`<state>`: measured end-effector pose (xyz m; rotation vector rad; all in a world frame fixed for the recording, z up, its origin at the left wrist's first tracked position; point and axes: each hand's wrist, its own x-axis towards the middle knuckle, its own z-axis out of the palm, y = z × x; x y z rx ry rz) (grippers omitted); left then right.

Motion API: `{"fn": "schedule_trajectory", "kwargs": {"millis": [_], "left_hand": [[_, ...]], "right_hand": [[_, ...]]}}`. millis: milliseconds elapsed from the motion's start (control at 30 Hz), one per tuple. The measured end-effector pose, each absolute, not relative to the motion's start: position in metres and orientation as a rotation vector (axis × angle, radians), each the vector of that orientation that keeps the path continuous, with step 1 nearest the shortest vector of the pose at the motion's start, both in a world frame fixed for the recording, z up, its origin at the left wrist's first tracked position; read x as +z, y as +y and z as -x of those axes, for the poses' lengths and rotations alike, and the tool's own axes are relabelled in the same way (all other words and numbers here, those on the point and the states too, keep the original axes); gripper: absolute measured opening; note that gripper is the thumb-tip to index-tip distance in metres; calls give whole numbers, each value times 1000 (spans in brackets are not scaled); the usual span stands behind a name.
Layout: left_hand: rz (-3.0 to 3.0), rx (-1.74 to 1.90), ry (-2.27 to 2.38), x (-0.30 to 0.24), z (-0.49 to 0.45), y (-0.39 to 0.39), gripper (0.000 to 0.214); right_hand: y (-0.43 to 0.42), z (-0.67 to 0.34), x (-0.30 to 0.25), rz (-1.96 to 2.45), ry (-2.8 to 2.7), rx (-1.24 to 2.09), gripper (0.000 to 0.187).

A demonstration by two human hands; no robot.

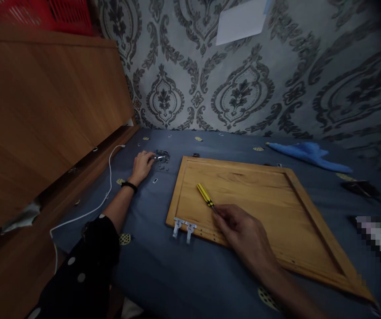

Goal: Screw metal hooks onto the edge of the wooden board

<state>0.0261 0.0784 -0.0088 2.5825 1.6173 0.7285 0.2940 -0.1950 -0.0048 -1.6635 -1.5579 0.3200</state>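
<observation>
One yellow-handled screwdriver (204, 194) at centre frame, pinched firmly by its shaft in the right hand (245, 228), over one wooden panel (243, 190) with two metal brackets (177, 226) at its lower-left corner! Left of centre, the left hand (142, 165), its hold unclear, touches loose fittings (163, 155) too small to count; picking one out seems the step, wanting a fine pinch.

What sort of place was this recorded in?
Probably a room in a home, perhaps a bedroom: the ornate wallpaper, the blue fabric cover with yellow prints, rather like a bedsheet, and the large wooden furniture at left suggest it.
</observation>
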Motion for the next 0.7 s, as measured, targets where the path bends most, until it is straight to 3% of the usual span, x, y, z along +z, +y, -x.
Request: {"fn": "schedule_trajectory", "kwargs": {"millis": [700], "left_hand": [[-2547,741,1576,-9,-28,85,35]], "right_hand": [[-195,-295,-5,1654,-1586,282,27]]}}
